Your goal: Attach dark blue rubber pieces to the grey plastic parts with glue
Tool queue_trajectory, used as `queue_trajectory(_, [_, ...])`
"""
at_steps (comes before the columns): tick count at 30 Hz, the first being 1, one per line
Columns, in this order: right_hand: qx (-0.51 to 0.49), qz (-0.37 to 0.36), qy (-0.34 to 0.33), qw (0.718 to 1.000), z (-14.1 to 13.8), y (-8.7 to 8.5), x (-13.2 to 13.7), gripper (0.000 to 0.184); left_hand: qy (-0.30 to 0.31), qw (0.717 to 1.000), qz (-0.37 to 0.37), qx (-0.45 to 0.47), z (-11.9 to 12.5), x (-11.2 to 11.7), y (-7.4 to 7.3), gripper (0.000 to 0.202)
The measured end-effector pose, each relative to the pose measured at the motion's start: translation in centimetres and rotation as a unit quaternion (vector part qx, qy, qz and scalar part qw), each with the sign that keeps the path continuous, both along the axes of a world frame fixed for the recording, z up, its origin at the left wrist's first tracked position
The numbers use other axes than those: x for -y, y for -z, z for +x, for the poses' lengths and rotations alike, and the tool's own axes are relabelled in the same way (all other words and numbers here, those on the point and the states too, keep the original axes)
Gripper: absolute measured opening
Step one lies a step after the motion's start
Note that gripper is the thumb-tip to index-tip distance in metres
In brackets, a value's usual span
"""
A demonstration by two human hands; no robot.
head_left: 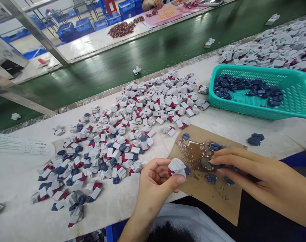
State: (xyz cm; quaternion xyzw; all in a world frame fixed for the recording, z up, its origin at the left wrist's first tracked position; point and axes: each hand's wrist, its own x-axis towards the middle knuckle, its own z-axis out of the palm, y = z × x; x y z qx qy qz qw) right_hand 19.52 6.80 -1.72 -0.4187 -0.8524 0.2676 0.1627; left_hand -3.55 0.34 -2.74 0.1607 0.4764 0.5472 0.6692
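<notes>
My left hand [156, 183] is closed on a small grey plastic piece [177, 167] with a dark red part and a dark blue part on it. My right hand [253, 171] pinches a small dark blue plastic piece, mostly covered by the fingers, at the rim of a small round dish [206, 163]. The dish sits on a brown cardboard sheet [226, 210] wetted by a shiny brownish liquid [193, 149]. Several loose dark blue pieces lie on the cardboard, one [211, 178] just below the dish and another [185, 136] near the far corner.
A pile of grey, red and blue pieces [127, 134] spreads across the table to the left. A teal basket [246, 109] holds dark blue pieces at right. Beyond runs a green conveyor belt [104, 77] with a few grey pieces. Across it, a person's hand [153, 4] shows.
</notes>
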Motion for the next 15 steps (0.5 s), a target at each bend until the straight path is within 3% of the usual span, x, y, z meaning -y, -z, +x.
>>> queue_trajectory(4, [-0.031, -0.034, 0.030, 0.999, -0.2, -0.6, 0.3, 0.018, -0.001, 1.000, 0.004, -0.015, -0.1, -0.1, -0.1, 0.026])
queue_trajectory(10, [0.002, -0.122, 0.060, 0.991, 0.3, -0.7, 0.9, 0.020, -0.043, 0.999, -0.003, -0.027, 0.3, -0.4, -0.8, 0.025])
queue_trajectory(13, [0.018, -0.105, 0.037, 0.994, -0.1, -0.3, 1.1, 0.019, -0.032, 0.999, -0.002, -0.026, 0.6, -0.4, -0.8, 0.026])
queue_trajectory(15, [0.028, -0.048, 0.005, 0.998, -0.6, 0.1, 1.1, 0.021, -0.031, 0.999, -0.001, -0.023, 0.8, -0.4, -0.8, 0.026])
